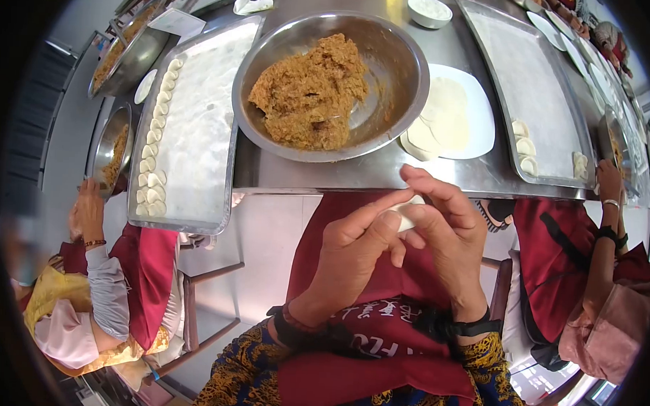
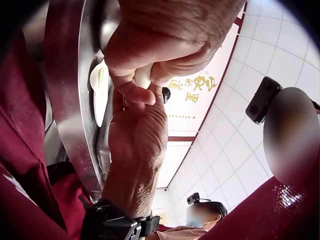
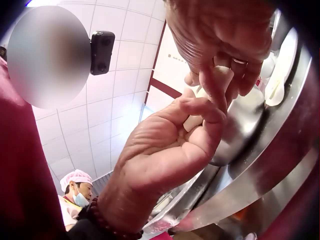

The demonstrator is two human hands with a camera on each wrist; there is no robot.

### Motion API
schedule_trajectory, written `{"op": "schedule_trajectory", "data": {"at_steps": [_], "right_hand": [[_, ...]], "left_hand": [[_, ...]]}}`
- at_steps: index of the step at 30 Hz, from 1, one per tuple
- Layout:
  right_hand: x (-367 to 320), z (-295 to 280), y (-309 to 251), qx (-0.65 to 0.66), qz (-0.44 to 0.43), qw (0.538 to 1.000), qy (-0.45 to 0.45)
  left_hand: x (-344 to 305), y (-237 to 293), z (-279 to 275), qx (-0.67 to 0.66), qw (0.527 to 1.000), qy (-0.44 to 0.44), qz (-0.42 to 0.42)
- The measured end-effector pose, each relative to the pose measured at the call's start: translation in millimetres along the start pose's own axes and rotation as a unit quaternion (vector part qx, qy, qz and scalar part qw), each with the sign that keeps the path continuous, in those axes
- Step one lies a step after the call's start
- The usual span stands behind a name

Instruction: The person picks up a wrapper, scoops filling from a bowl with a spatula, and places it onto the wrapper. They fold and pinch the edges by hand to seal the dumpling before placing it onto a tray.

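Note:
Between my two hands, above my lap and close to the table edge, is a white folded dumpling [image 1: 409, 212]. My left hand [image 1: 359, 236] pinches it from the left with thumb and fingers. From the other side my right hand [image 1: 449, 225] grips it, thumb along its edge and fingers curled behind. The right wrist view shows the pale dough [image 3: 223, 75] between the fingers, partly hidden by them. Just beyond the hands, a white plate [image 1: 478, 129] bears round dumpling wrappers [image 1: 420, 138]. To its left stands a big steel bowl [image 1: 398, 69] of brown filling [image 1: 307, 95].
A floured metal tray [image 1: 207, 91] with a row of dumplings [image 1: 153, 136] lies left. Another tray [image 1: 536, 89] on the right holds several dumplings [image 1: 525, 147]. A small white bowl [image 1: 430, 13] stands at the back. People sit at both sides, their hands near steel bowls.

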State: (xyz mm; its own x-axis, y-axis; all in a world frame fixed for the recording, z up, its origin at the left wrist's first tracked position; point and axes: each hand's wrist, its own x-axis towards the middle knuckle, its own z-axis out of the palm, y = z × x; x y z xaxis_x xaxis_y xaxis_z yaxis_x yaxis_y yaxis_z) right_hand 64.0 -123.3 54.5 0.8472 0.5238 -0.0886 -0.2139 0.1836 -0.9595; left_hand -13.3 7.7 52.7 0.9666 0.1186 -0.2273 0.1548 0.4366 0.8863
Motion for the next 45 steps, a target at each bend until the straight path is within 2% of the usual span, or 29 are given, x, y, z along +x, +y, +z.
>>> {"op": "schedule_trajectory", "data": {"at_steps": [1, 2, 3, 4, 5, 8, 9, 11, 14, 16, 19, 27, 29, 33, 36, 38, 40, 45], "right_hand": [[-2, 3, -1, 0.010, -0.020, 0.999, 0.040], [-3, 4, -1, 0.020, -0.041, 0.996, 0.080], [-4, 3, -1, 0.021, -0.044, 0.996, 0.079], [-7, -2, 0, 0.059, -0.006, 0.996, 0.069], [-10, -4, 2, 0.097, 0.032, 0.993, 0.059], [-12, -3, 5, 0.162, 0.070, 0.983, 0.047], [-12, -2, 6, 0.164, 0.068, 0.983, 0.048], [-11, 1, 7, 0.278, 0.068, 0.958, -0.022], [-9, 8, 10, 0.296, 0.060, 0.953, 0.004], [-9, 8, 11, 0.294, 0.058, 0.954, 0.014], [-7, 8, 12, 0.295, 0.038, 0.954, 0.015], [-5, 10, 10, 0.293, 0.018, 0.955, 0.046], [-3, 3, 18, 0.284, 0.004, 0.959, -0.023], [-1, 1, 20, 0.270, 0.018, 0.963, -0.014], [0, -4, 23, 0.253, -0.006, 0.966, -0.049], [-1, -2, 18, 0.137, -0.038, 0.989, 0.029], [-2, -9, 20, 0.125, -0.040, 0.991, 0.012], [-2, -15, 17, 0.106, -0.035, 0.994, -0.019]], "left_hand": [[0, 0, 2, -0.068, 0.997, 0.016, 0.011], [0, 0, 3, -0.066, 0.998, 0.015, 0.013], [0, 0, 3, -0.087, 0.995, 0.020, 0.047], [0, 0, 3, -0.108, 0.991, 0.025, 0.079], [0, -1, 2, -0.106, 0.991, 0.024, 0.078], [2, -3, 2, -0.124, 0.987, -0.006, 0.099], [2, -3, 4, -0.120, 0.987, -0.007, 0.108], [1, -4, 5, -0.115, 0.987, -0.009, 0.116], [1, -6, 5, -0.119, 0.985, 0.005, 0.128], [1, -7, 7, -0.099, 0.981, 0.008, 0.167], [1, -9, 6, -0.060, 0.982, 0.006, 0.180], [1, -10, 7, -0.073, 0.983, 0.014, 0.168], [1, -10, 6, -0.071, 0.983, 0.016, 0.167], [1, -10, 6, -0.062, 0.985, 0.027, 0.160], [1, -9, 8, -0.041, 0.986, 0.035, 0.156], [0, -10, 8, -0.020, 0.987, 0.043, 0.154], [-2, -10, 5, -0.025, 0.995, 0.021, 0.099], [-4, -8, 1, -0.016, 0.998, 0.005, 0.068]]}}
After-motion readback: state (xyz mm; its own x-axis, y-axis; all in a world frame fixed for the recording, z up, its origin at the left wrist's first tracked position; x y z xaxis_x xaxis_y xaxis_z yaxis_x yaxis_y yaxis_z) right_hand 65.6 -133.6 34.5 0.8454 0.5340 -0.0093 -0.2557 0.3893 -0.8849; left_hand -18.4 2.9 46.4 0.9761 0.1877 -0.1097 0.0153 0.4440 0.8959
